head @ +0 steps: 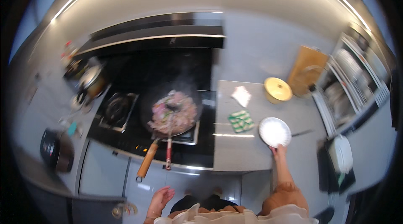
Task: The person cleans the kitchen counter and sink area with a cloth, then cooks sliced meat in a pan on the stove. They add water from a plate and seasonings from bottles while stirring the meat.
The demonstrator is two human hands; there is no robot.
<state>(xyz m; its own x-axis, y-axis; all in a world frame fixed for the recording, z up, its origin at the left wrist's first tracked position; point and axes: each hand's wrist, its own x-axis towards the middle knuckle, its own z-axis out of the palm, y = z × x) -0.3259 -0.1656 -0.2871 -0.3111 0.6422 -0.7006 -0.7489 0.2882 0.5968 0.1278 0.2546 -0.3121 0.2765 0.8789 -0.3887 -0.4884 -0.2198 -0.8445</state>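
My right hand (277, 150) grips the near rim of a white plate (275, 132) over the grey counter on the right. Empty and with its fingers apart, my left hand (163, 195) hangs in front of the stove's edge. A dark wok (145, 126) with a wooden handle (147, 161) stands on the right burner and holds steaming sliced meat and vegetables (183, 114). In it rests a metal spatula or ladle, its red-patterned handle (168, 154) reaching over the stove's front edge. A green and white cloth (241, 121) lies left of the plate.
Behind the plate are a yellow lidded pot (278, 89) and a crumpled white cloth (241, 96). A wooden cutting board (307, 66) leans beside a dish rack (346, 79) at right. To the left are an empty burner (117, 109), a lidded pot (93, 81) and a dark rice cooker (58, 151).
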